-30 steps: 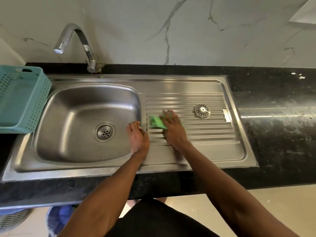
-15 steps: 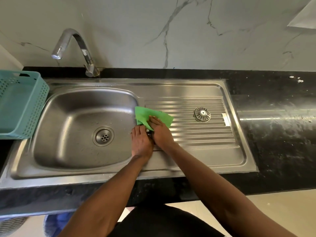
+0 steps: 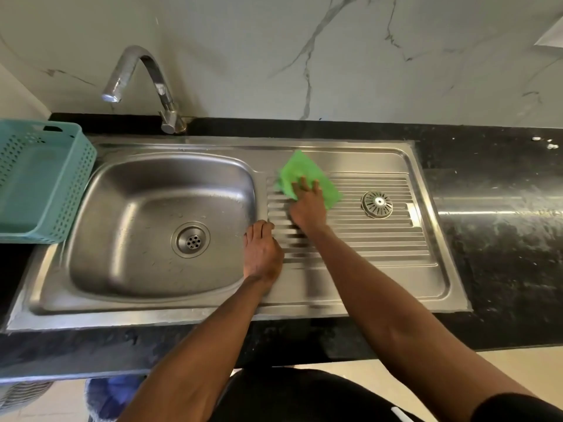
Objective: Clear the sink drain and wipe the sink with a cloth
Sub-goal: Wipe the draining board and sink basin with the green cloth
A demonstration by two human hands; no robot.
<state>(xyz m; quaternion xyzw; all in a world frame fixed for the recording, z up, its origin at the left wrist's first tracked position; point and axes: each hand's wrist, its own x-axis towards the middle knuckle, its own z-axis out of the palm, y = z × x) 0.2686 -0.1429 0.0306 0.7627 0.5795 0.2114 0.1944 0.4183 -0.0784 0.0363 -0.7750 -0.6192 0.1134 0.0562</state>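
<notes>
Cloth (image 3: 307, 175), green, spread flat on the far left corner of the ribbed drainboard (image 3: 365, 239), pressed under the splayed fingers of the right hand (image 3: 307, 205). Left hand (image 3: 262, 254) empty, palm down on the rim between drainboard and basin (image 3: 137, 208), grasping nothing. Strainer (image 3: 377, 204) on the drainboard right of the cloth, apart from it. Drain (image 3: 190, 239) uncovered in the basin. Faucet (image 3: 143, 83) behind; basket (image 3: 45, 178) at left.

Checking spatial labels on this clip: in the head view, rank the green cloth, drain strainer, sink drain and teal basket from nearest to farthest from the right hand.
From the right hand:
1. Green cloth, under its fingers on the drainboard.
2. Drain strainer, to its right on the drainboard.
3. Sink drain, to its left in the basin.
4. Teal basket, far left on the counter.
</notes>
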